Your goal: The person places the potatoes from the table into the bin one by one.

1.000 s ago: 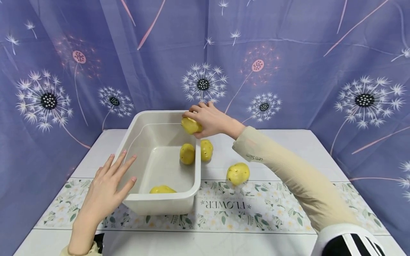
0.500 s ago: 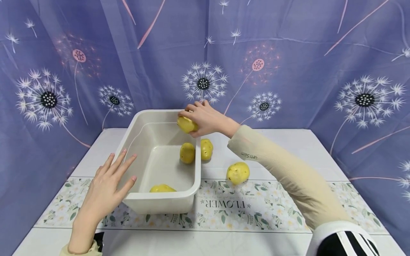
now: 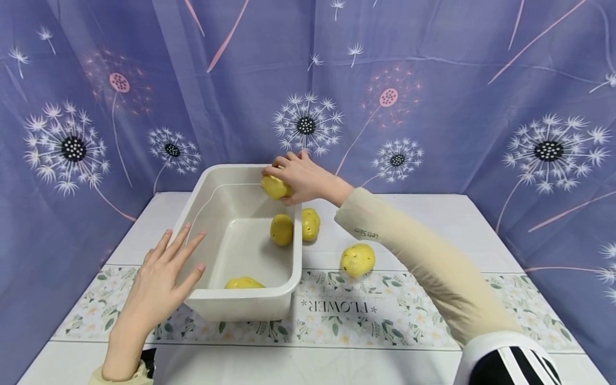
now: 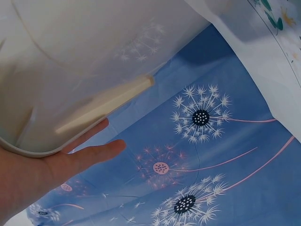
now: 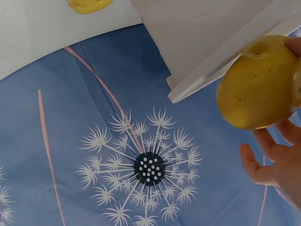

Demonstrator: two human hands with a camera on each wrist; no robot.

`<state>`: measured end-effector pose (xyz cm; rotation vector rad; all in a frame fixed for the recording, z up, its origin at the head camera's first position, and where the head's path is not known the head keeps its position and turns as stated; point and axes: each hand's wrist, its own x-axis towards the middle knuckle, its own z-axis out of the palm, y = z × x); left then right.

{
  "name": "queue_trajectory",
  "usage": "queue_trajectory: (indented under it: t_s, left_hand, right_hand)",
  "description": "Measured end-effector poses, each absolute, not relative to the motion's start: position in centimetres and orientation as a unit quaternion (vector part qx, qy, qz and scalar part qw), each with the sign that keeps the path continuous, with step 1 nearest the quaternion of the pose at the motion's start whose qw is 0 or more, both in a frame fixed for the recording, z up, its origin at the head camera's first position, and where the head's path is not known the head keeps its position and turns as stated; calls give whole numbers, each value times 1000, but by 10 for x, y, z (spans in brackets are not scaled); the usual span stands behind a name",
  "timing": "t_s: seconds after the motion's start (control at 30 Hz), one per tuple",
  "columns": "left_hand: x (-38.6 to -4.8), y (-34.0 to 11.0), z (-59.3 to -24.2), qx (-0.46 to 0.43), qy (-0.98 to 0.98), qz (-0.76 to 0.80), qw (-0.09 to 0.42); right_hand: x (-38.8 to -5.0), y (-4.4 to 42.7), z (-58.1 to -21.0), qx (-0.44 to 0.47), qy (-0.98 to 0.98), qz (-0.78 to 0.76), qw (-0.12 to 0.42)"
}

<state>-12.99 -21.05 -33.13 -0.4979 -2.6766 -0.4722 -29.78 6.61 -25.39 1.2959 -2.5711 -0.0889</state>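
Observation:
A yellow potato (image 3: 275,187) is gripped by my right hand (image 3: 305,179) over the far right corner of a white plastic basin (image 3: 240,294). In the right wrist view the fingers curl round this speckled potato (image 5: 258,84) beside the basin's rim. My left hand (image 3: 163,278) lies with spread, straight fingers at the basin's near left rim; the left wrist view has it against the outer wall. Inside the basin are a potato (image 3: 281,230) by the right wall and another potato (image 3: 244,283), partly hidden by the near rim.
Right of the basin, one potato (image 3: 310,224) lies close to its wall and another potato (image 3: 357,260) sits farther right on the white table covering (image 3: 409,219). A purple dandelion-print curtain (image 3: 337,69) encloses the back and sides.
My right hand has moved slightly left with the potato, from above the right rim to farther inside the basin's outline. The left hand and the other potatoes stay put.

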Motion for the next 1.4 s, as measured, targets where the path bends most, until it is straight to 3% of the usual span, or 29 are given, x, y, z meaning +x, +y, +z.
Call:
queue_trajectory:
  t_s: [1.4]
  left_hand:
    - [-129,-211,-331,-177,-952,-174,180]
  right_hand:
    - [-313,35,-264,435,-892,-56,105]
